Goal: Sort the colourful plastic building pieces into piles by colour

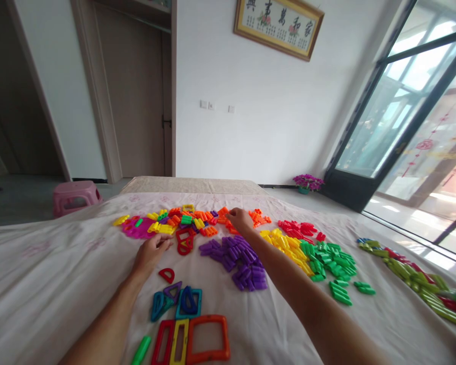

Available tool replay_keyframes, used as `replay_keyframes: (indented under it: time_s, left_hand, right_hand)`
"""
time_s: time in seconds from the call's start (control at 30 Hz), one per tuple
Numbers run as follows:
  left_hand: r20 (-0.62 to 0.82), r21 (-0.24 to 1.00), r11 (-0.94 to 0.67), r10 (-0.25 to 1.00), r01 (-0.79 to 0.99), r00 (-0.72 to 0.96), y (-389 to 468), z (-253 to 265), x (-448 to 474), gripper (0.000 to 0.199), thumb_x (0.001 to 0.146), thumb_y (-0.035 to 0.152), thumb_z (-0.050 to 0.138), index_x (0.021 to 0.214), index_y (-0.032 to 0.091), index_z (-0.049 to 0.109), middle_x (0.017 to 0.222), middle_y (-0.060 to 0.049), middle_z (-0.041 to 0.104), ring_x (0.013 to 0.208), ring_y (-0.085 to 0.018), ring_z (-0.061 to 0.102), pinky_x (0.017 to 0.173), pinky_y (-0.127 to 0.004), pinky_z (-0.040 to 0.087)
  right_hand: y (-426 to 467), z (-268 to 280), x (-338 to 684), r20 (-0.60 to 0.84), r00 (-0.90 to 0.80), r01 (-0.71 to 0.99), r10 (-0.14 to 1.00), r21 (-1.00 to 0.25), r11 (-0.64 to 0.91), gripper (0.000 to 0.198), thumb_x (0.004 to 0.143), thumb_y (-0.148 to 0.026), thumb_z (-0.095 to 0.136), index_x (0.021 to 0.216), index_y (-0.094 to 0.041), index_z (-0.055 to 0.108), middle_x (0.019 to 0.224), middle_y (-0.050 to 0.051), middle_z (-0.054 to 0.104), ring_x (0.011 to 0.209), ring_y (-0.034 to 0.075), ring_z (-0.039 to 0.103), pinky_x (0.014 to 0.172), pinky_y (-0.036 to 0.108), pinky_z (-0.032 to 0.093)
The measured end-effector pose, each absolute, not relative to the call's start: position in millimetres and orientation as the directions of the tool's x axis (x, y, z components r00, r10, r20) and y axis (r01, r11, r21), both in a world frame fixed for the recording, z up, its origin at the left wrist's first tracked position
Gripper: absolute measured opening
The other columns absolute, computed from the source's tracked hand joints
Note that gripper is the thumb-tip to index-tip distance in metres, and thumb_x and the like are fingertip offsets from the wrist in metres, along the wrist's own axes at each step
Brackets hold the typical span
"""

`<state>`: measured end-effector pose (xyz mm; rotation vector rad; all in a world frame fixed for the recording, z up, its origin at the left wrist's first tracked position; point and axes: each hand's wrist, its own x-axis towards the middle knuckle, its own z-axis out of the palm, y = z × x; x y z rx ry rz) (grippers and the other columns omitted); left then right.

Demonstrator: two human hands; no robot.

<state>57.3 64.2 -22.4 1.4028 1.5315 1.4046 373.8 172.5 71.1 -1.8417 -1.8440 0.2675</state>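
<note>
My right hand (240, 220) reaches to the orange plastic pieces (209, 231) at the far side of the bed-like surface. Its fingers are pinched together at the pile, and whatever is between them is hidden. My left hand (152, 252) hovers low, beside yellow tube-shaped pieces (163, 229), fingers loosely bent with a gap at the thumb and nothing visible in them. Just right of it lie red frame-shaped tiles (185, 242). A heap of purple pieces (247, 261) sits between my forearms. Left of the mixed pile is a flat magenta piece (135, 228).
Yellow pieces (287, 247), green pieces (329, 261) and red pieces (298, 229) lie in heaps to the right. Near me are an orange square frame (227, 337) and blue tiles (200, 304). Olive pieces (401, 268) line the right edge. A pink stool (76, 190) stands beyond.
</note>
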Motion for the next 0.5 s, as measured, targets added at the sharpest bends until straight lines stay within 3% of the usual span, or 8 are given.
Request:
replay_keyframes:
  time_s: [0.13,0.27,0.37,0.5]
  left_hand:
    - [0.213,0.942,-0.132,0.945,0.308,-0.246,64.3,-22.4,57.7,0.034,0.075,0.042,0.063,0.098,0.018,0.07,0.091,-0.007,0.077,0.089,-0.025,0.072,0.081,-0.034,0.055]
    - [0.22,0.936,-0.13,0.941,0.326,-0.255,65.2,-22.3,57.9,0.034,0.073,0.043,0.063,0.097,0.019,0.071,0.09,-0.007,0.077,0.087,-0.024,0.072,0.079,-0.033,0.055]
    - [0.21,0.936,-0.118,0.943,0.332,-0.258,66.2,-23.1,57.9,0.034,0.073,0.043,0.064,0.096,0.019,0.071,0.09,-0.007,0.077,0.086,-0.024,0.072,0.078,-0.033,0.056]
    - [0.203,0.941,-0.117,0.946,0.317,-0.252,65.9,-23.9,57.5,0.035,0.074,0.044,0.064,0.097,0.019,0.071,0.093,-0.007,0.077,0.088,-0.024,0.072,0.08,-0.033,0.055]
  right_hand:
    - [181.3,86.5,420.8,0.208,0.217,0.867,0.954,-0.491,-0.09,0.031,0.085,-0.044,0.056,0.102,-0.025,0.074,0.095,0.005,0.074,0.087,0.02,0.067,0.069,0.025,0.043]
    - [179.8,91.4,441.8,0.213,0.249,0.871,0.945,-0.476,-0.122,0.04,0.088,-0.037,0.051,0.119,-0.021,0.069,0.11,0.01,0.073,0.095,0.022,0.067,0.07,0.026,0.043]
    - [171.0,87.0,426.3,0.229,0.163,0.891,0.96,-0.453,-0.043,0.038,0.088,-0.032,0.05,0.121,-0.024,0.068,0.116,0.006,0.071,0.1,0.02,0.066,0.072,0.025,0.043]
    - [157.7,77.0,376.1,0.196,-0.051,0.904,0.979,-0.408,0.128,0.023,0.085,-0.037,0.058,0.098,-0.028,0.075,0.097,0.001,0.075,0.091,0.018,0.067,0.07,0.023,0.043]
